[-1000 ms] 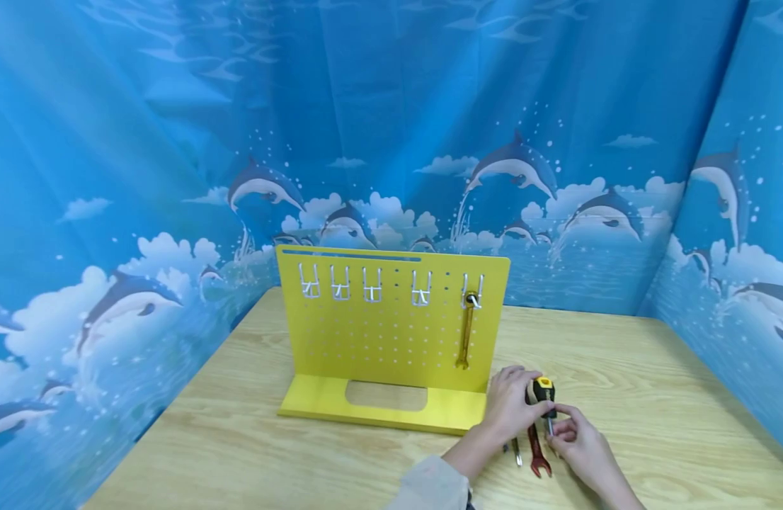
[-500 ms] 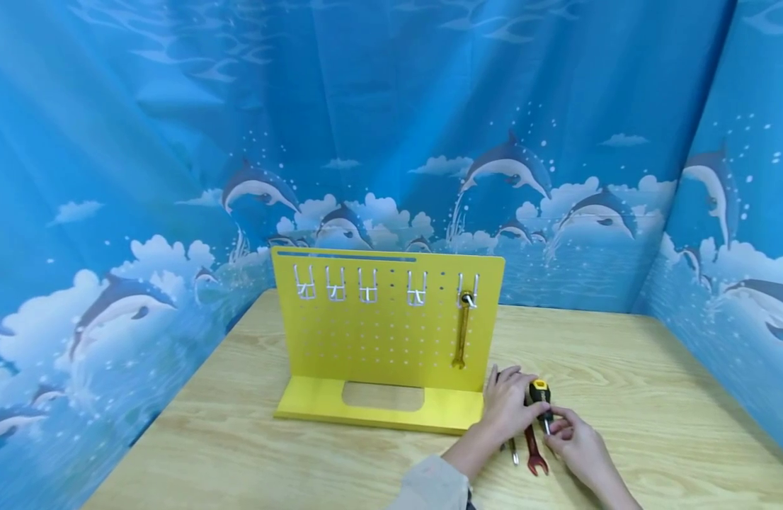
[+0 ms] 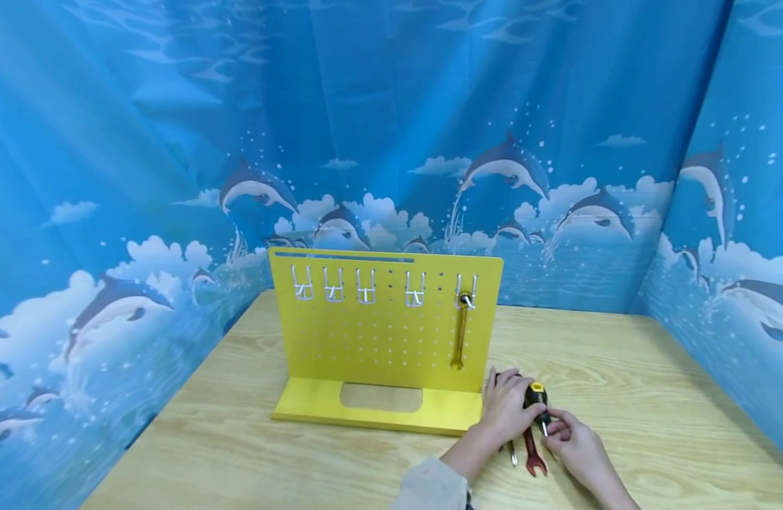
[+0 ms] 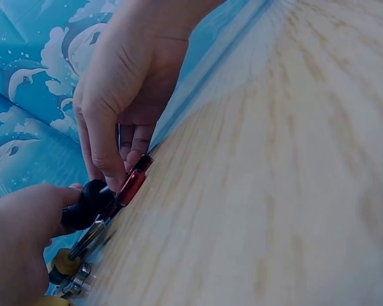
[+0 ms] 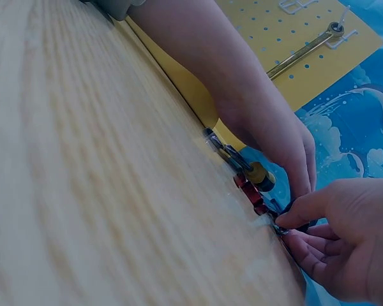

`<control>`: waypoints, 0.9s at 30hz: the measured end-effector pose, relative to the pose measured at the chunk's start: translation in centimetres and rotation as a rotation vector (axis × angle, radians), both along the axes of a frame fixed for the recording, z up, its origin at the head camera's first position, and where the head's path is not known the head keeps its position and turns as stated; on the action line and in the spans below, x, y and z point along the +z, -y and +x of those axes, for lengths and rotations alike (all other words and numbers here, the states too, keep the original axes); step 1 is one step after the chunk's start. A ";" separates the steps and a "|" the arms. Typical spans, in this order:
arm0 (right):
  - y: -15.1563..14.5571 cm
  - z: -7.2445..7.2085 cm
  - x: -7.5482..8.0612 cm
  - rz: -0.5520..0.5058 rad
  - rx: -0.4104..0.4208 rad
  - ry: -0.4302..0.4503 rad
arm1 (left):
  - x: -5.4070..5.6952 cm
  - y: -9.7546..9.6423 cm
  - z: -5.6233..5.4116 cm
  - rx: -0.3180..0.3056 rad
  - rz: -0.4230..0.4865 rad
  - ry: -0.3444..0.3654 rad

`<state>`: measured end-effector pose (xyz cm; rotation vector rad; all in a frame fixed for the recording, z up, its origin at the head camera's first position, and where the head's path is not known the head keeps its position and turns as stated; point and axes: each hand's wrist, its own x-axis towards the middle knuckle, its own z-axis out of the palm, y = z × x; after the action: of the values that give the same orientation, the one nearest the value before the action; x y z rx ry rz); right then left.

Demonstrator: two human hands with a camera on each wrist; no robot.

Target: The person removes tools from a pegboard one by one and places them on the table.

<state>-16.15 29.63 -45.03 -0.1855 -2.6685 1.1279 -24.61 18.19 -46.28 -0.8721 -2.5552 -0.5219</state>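
Note:
A screwdriver [image 3: 536, 394] with a black and yellow handle lies between my two hands, at the right of the yellow board. My left hand [image 3: 507, 405] grips its handle, and my right hand [image 3: 578, 445] pinches the metal shaft near the handle. Just below the left hand, a red open-ended wrench [image 3: 534, 453] lies on the table, its upper part covered by the fingers. Beside it shows the tip of a second screwdriver [image 3: 512, 453]; its yellow-and-black handle [image 5: 260, 176] appears in the right wrist view, partly behind the left hand.
The yellow pegboard stand [image 3: 379, 340] stands upright left of the hands, its base close to the left wrist. Several white wire hooks [image 3: 366, 287] line its top. A brass-coloured wrench [image 3: 459, 336] hangs from the rightmost hook. A dolphin-print curtain [image 3: 379, 142] encloses the wooden table [image 3: 238, 460].
The head view has shifted slightly, so everything sits a little further left. The held screwdriver's handle has dipped slightly toward me. Both hands keep their hold on it.

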 end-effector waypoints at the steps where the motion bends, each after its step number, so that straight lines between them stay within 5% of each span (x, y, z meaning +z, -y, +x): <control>1: 0.0 0.0 0.0 0.000 0.001 0.005 | 0.0 0.0 0.0 0.000 -0.002 -0.001; 20: 0.0 0.0 0.0 0.025 -0.010 -0.049 | -0.2 0.1 0.0 0.007 -0.012 -0.004; 27: -0.3 0.0 0.3 0.010 -0.051 -0.051 | -0.1 0.1 0.0 -0.003 0.126 -0.014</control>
<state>-16.19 29.88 -44.74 -0.2188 -2.6094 1.0889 -24.63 18.08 -46.40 -0.8317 -2.4779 -0.6676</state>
